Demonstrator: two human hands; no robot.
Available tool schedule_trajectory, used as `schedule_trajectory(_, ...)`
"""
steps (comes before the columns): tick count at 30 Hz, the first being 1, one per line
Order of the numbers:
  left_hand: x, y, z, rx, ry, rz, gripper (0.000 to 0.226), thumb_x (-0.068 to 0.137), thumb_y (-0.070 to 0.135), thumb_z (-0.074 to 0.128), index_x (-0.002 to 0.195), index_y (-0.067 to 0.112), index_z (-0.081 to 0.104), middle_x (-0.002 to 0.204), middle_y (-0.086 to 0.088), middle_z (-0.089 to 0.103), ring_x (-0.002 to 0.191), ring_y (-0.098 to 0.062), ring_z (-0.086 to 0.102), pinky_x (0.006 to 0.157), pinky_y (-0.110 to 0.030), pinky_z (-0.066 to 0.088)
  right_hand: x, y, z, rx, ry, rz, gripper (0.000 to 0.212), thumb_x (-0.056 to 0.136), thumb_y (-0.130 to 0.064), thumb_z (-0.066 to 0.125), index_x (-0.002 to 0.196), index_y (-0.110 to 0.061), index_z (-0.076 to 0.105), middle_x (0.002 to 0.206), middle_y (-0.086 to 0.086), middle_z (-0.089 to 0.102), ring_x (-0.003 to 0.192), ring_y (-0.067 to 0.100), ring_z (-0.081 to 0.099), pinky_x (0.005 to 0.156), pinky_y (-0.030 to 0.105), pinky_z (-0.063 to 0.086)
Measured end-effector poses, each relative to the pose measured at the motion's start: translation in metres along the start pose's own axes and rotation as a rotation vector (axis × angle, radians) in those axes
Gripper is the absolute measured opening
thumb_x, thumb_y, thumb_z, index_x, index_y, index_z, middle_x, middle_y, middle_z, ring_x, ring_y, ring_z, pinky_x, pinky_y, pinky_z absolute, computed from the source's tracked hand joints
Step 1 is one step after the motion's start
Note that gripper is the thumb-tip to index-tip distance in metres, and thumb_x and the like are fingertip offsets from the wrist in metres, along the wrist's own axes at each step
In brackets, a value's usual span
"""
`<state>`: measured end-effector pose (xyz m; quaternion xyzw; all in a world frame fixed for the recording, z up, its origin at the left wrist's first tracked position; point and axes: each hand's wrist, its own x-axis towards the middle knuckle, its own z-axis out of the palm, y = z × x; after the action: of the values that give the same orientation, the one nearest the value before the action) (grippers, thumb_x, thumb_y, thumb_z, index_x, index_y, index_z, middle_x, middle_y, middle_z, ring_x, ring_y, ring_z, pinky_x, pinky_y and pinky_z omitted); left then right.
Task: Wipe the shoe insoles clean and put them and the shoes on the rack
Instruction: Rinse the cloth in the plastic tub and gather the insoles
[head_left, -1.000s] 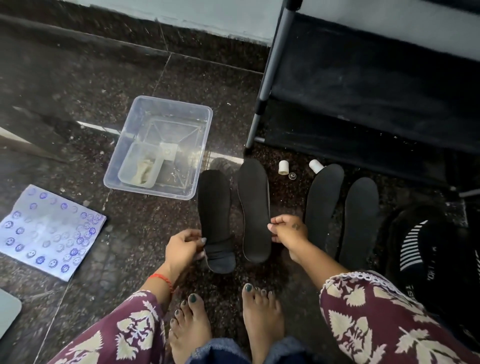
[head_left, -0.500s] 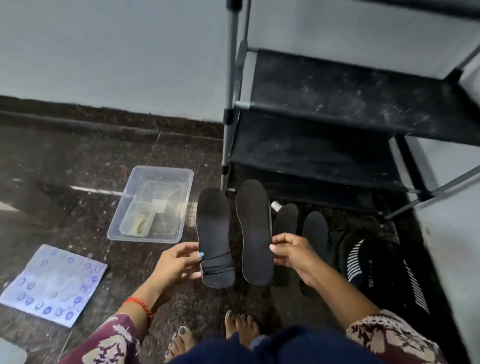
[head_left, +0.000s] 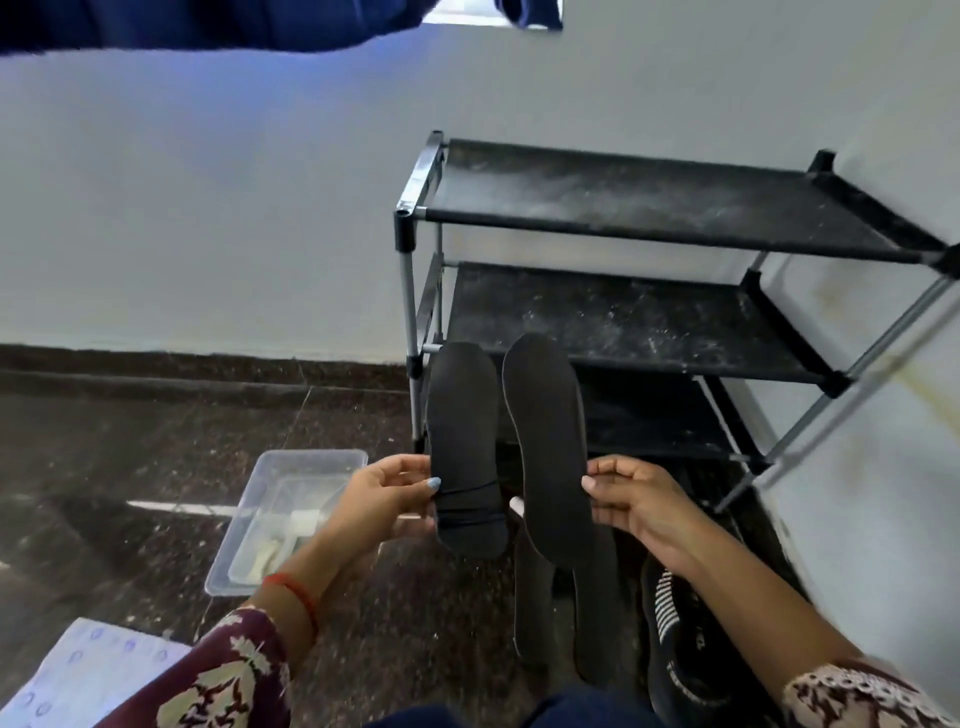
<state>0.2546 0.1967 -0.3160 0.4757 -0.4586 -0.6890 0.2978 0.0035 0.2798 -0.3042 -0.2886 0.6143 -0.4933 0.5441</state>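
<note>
Dark speckled stone floor (head_left: 156, 457), pale wall, black three-tier shoe rack (head_left: 649, 208) at right. Left hand (head_left: 384, 499) pinched left insole (head_left: 465, 452) by its edge near heel; right hand (head_left: 636, 499) pinched right insole (head_left: 550, 447) likewise, both raised upright before rack's lower tiers. Second insole pair (head_left: 535, 608) and striped black shoe (head_left: 670, 639) lay on floor below. Clear plastic tub (head_left: 311, 460) with cloth at left. Risk, judged: thin edge pinches could slip, dropping floppy insoles onto gritty floor; dusty shelves could re-soil them.
</note>
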Motion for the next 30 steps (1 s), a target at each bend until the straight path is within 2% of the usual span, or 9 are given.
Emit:
schedule_trajectory(3, 0.017, 0.021, 0.020, -0.038, -0.019, 0.033, 0.015, 0.088, -0.003, 0.057, 0.101, 0.001, 0.063, 0.087, -0.013, 0.070, 0.066, -0.017, 0.069, 0.056, -0.027, 0.057, 0.009, -0.025, -0.015, 0.037, 0.016, -0.045, 0.011, 0.085, 0.003, 0.058, 0.088, -0.006, 0.065, 0.078, 0.006, 0.070, 0.068, 0.013, 0.068, 0.057, 0.021, 0.053)
schedule_trajectory(6, 0.043, 0.042, 0.038, -0.052, -0.027, 0.059, 0.013, 0.089, -0.004, 0.056, 0.098, 0.002, 0.063, 0.080, -0.010, 0.069, 0.058, -0.013, 0.067, 0.050, -0.023, 0.054, 0.028, -0.047, -0.028, 0.018, 0.056, -0.079, 0.014, 0.085, 0.003, 0.058, 0.083, -0.009, 0.064, 0.069, 0.000, 0.071, 0.062, 0.009, 0.068, 0.054, 0.019, 0.052)
schedule_trajectory(9, 0.078, 0.063, 0.053, -0.001, 0.002, 0.095, 0.014, 0.089, -0.003, 0.057, 0.098, 0.005, 0.063, 0.083, -0.009, 0.069, 0.065, -0.016, 0.067, 0.053, -0.023, 0.056, 0.057, -0.067, -0.038, -0.011, 0.104, -0.096, 0.015, 0.086, 0.003, 0.058, 0.082, -0.010, 0.063, 0.063, -0.005, 0.069, 0.060, 0.006, 0.066, 0.052, 0.017, 0.051)
schedule_trajectory(12, 0.112, 0.083, 0.063, 0.058, 0.025, 0.120, 0.015, 0.089, -0.002, 0.058, 0.101, 0.005, 0.062, 0.089, -0.010, 0.068, 0.074, -0.019, 0.065, 0.055, -0.022, 0.057, 0.094, -0.083, -0.044, -0.011, 0.160, -0.091, 0.012, 0.085, 0.004, 0.059, 0.087, -0.007, 0.062, 0.076, 0.003, 0.067, 0.069, 0.011, 0.064, 0.055, 0.020, 0.052)
schedule_trajectory(15, 0.146, 0.098, 0.067, 0.103, 0.059, 0.132, 0.013, 0.087, -0.002, 0.059, 0.099, 0.005, 0.062, 0.090, -0.012, 0.067, 0.070, -0.017, 0.067, 0.054, -0.022, 0.056, 0.130, -0.095, -0.048, -0.018, 0.178, -0.080, 0.012, 0.085, 0.006, 0.059, 0.089, -0.006, 0.061, 0.089, 0.010, 0.066, 0.077, 0.017, 0.064, 0.061, 0.024, 0.053)
schedule_trajectory(19, 0.183, 0.108, 0.073, 0.111, 0.088, 0.117, 0.014, 0.087, -0.006, 0.059, 0.100, -0.001, 0.061, 0.087, -0.011, 0.065, 0.067, -0.017, 0.066, 0.054, -0.023, 0.058, 0.166, -0.103, -0.049, -0.070, 0.190, -0.092, 0.012, 0.086, 0.006, 0.057, 0.087, -0.006, 0.060, 0.085, 0.007, 0.065, 0.075, 0.015, 0.063, 0.058, 0.022, 0.055)
schedule_trajectory(23, 0.204, 0.106, 0.076, 0.159, 0.105, 0.087, 0.008, 0.086, -0.006, 0.060, 0.086, 0.002, 0.061, 0.083, -0.011, 0.064, 0.065, -0.017, 0.065, 0.053, -0.022, 0.058, 0.193, -0.102, -0.049, -0.086, 0.220, -0.087, 0.015, 0.086, 0.008, 0.056, 0.081, -0.005, 0.058, 0.082, 0.006, 0.062, 0.072, 0.014, 0.062, 0.054, 0.020, 0.054)
schedule_trajectory(26, 0.214, 0.105, 0.075, 0.201, 0.134, 0.100, 0.011, 0.085, -0.006, 0.062, 0.096, -0.003, 0.063, 0.082, -0.011, 0.062, 0.068, -0.019, 0.063, 0.051, -0.019, 0.056, 0.207, -0.099, -0.052, -0.092, 0.245, -0.076, 0.015, 0.086, 0.009, 0.056, 0.080, -0.005, 0.057, 0.082, 0.007, 0.062, 0.071, 0.014, 0.061, 0.053, 0.020, 0.054)
schedule_trajectory(30, 0.221, 0.103, 0.074, 0.249, 0.180, 0.121, 0.019, 0.083, -0.004, 0.065, 0.102, -0.001, 0.063, 0.079, -0.009, 0.061, 0.058, -0.015, 0.063, 0.051, -0.018, 0.056, 0.215, -0.097, -0.055, -0.109, 0.278, -0.068, 0.012, 0.085, 0.008, 0.057, 0.092, -0.001, 0.059, 0.084, 0.008, 0.062, 0.071, 0.014, 0.062, 0.052, 0.020, 0.053)
